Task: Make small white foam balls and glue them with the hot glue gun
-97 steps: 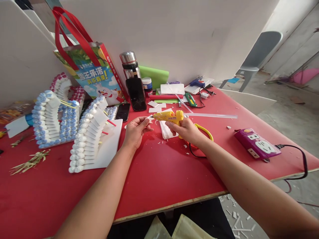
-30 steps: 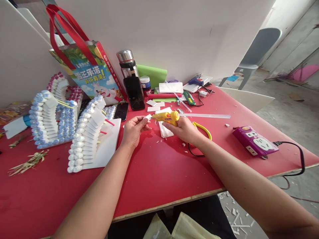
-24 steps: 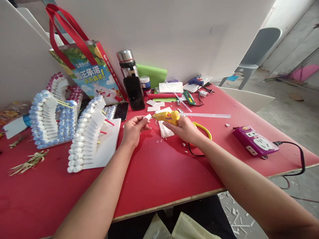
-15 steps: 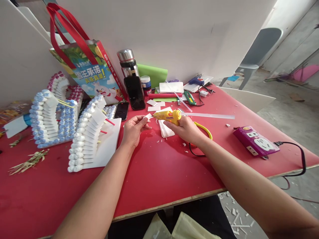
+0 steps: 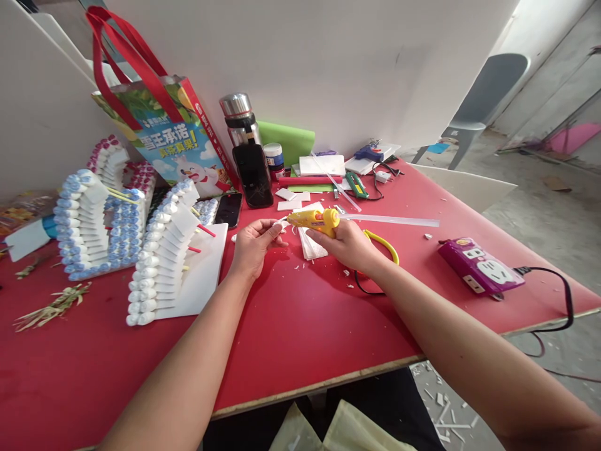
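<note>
Your left hand [image 5: 256, 246] pinches a small white piece [image 5: 282, 223] between thumb and finger, and your right hand [image 5: 350, 244] grips the glue gun [image 5: 310, 219], its nozzle pointing at that piece; whether they touch is too small to tell. The nozzle sits very near your left fingertips, so a slip or too hard a squeeze could put hot glue on your skin. The long glue stick [image 5: 389, 220] juts out behind your right hand and could snag if you swing round. Drips could land on the white strips [image 5: 313, 244] between your hands, while the black cord [image 5: 369, 290] looping below your right wrist could catch and jerk your aim.
</note>
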